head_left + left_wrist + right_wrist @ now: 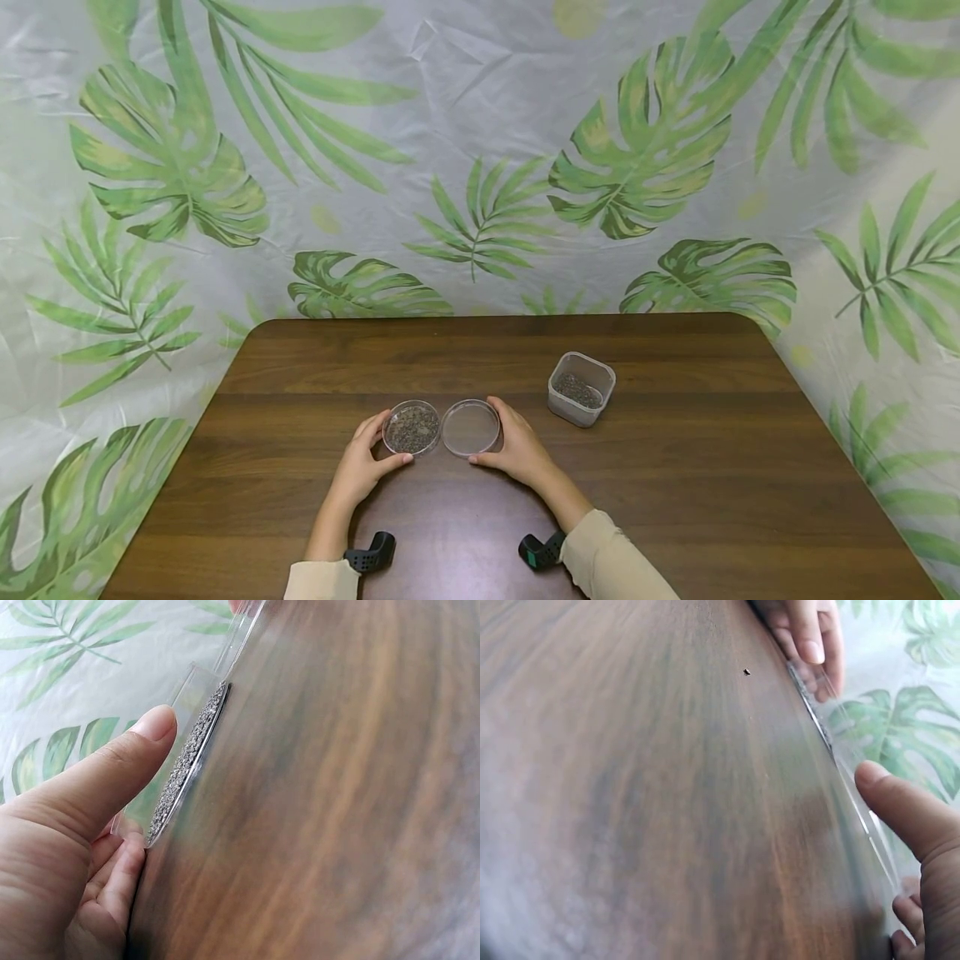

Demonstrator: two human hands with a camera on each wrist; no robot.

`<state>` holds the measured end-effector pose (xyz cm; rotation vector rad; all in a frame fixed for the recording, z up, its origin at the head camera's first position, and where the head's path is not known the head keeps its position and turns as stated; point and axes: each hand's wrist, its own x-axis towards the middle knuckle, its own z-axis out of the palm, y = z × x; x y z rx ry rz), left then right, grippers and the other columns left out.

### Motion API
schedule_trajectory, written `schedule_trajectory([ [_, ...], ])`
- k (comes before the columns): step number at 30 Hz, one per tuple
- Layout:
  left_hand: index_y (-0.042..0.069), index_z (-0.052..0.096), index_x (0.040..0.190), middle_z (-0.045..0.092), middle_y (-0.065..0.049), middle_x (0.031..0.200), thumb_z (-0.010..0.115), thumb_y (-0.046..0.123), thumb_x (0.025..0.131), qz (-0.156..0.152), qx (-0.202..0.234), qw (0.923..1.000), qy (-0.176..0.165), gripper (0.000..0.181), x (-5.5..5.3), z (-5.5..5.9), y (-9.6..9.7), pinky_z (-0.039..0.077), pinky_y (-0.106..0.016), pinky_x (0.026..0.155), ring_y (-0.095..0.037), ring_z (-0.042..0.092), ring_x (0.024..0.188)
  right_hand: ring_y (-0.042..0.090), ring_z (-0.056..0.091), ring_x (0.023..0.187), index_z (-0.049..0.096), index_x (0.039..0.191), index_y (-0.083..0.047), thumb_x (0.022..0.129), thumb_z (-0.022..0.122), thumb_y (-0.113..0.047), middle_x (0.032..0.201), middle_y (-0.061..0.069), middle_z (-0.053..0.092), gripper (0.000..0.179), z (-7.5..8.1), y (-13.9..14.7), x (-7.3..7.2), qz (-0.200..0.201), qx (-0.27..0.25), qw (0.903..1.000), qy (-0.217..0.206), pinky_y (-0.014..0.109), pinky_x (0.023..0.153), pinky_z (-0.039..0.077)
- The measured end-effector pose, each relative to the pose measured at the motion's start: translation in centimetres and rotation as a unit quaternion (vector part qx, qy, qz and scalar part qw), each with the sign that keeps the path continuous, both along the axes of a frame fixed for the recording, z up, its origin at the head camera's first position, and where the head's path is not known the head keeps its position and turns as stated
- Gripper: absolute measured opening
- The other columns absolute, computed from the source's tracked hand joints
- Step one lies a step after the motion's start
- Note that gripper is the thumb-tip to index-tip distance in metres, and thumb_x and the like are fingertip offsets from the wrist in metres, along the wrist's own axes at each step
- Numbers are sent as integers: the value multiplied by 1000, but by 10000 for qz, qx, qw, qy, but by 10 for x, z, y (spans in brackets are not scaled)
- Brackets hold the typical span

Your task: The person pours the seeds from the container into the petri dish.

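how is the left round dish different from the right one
The left dish holds dark granules, while the right dish looks empty. The left hand grips the left dish; the right hand grips the right dish. Both are clear, round and shallow.

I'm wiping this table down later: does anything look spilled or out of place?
A dark speck lies on the tabletop in the right wrist view, outside the dish of grains. It may be a stray grain, but is too small to tell.
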<state>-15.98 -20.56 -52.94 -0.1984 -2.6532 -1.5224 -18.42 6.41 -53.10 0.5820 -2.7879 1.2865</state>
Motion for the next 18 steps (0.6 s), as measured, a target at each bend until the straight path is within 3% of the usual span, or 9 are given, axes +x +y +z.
schedule_trajectory([
  [18,2,39,134,38,-18,131,81,19,65,-22,124,9999,-20,82,0,-1,0,36,-40,97,-32,47,113,20,38,121,31,136,-3,61,82,-36,135,9,39,97,12,-6,1,270,-661,9970,297,40,98,34],
])
